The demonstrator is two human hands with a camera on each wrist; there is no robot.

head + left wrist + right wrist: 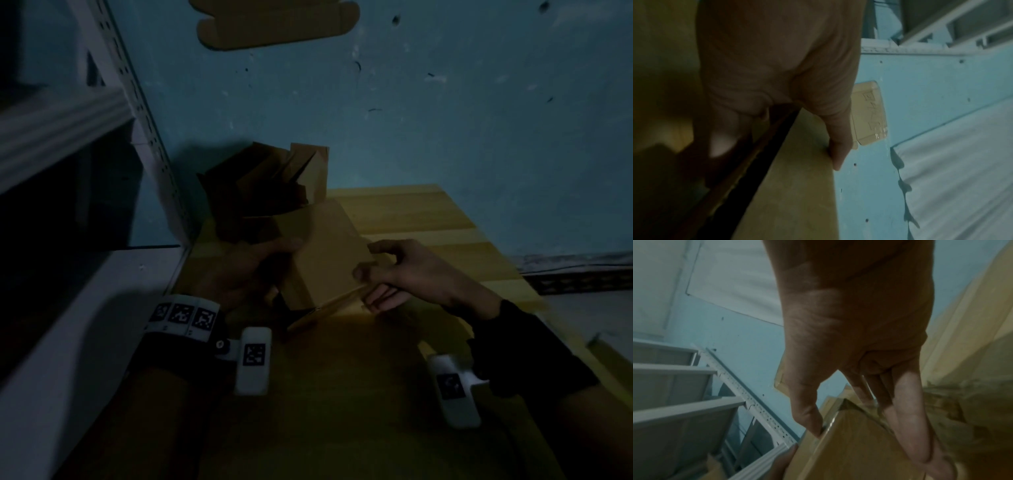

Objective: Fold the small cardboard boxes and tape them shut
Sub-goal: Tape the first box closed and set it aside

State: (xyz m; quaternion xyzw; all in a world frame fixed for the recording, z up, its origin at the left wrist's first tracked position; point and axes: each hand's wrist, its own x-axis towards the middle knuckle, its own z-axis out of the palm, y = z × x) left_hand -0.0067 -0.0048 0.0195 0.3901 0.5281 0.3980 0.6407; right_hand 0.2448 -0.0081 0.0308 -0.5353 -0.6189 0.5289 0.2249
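Observation:
A small brown cardboard box (322,253) is held above the yellow wooden table (428,219), tilted, with a flap hanging at its lower edge. My left hand (253,267) grips its left side, thumb on top (838,152), the box panel (797,186) below it. My right hand (394,274) pinches the box's right edge between thumb and fingers; in the right wrist view the thumb (809,418) and fingers (906,418) straddle the box's edge (849,443). No tape roll is in view.
A pile of unfolded dark cardboard boxes (263,192) stands behind the held box against the blue wall (411,102). A flat cardboard piece (274,24) is stuck on the wall above. A white metal shelf rack (102,102) runs along the left.

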